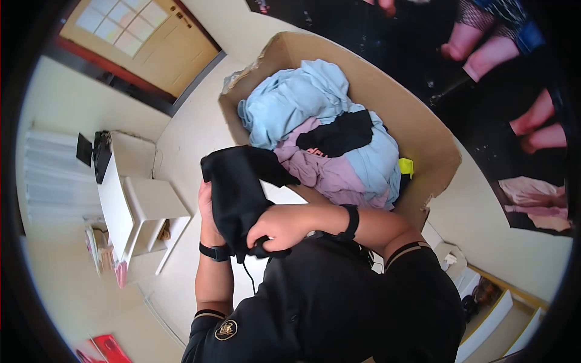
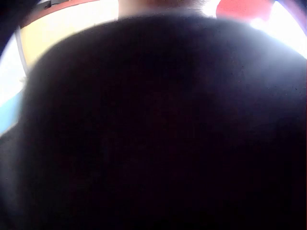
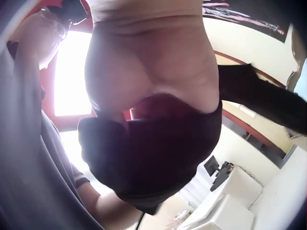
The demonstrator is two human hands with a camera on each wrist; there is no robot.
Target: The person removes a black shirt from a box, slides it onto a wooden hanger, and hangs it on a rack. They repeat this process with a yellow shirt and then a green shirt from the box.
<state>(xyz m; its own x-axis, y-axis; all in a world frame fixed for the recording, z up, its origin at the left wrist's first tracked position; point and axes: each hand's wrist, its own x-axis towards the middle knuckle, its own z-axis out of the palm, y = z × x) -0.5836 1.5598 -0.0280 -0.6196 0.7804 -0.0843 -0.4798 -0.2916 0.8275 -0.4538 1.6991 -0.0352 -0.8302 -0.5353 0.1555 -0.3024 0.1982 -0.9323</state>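
Observation:
A black garment (image 1: 236,187) hangs bunched in front of the person's body. The right hand (image 1: 275,228) has its fingers curled into the lower edge of the cloth. The left hand (image 1: 206,202) is raised behind the garment's left side, its fingers hidden by the fabric. One end of the garment stretches right, towards the box. Dark cloth (image 2: 158,124) fills most of the left wrist view. In the right wrist view the right hand (image 3: 153,62) is at the top edge of the black garment (image 3: 153,153), and the other forearm (image 3: 115,208) shows below.
A large cardboard box (image 1: 423,139) beyond the hands contains light blue clothes (image 1: 290,100), a mauve cloth (image 1: 333,166) and a black piece (image 1: 345,133) with pink lettering. White furniture (image 1: 151,209) stands left, a door (image 1: 142,51) at the upper left. A dark cable hangs below the garment.

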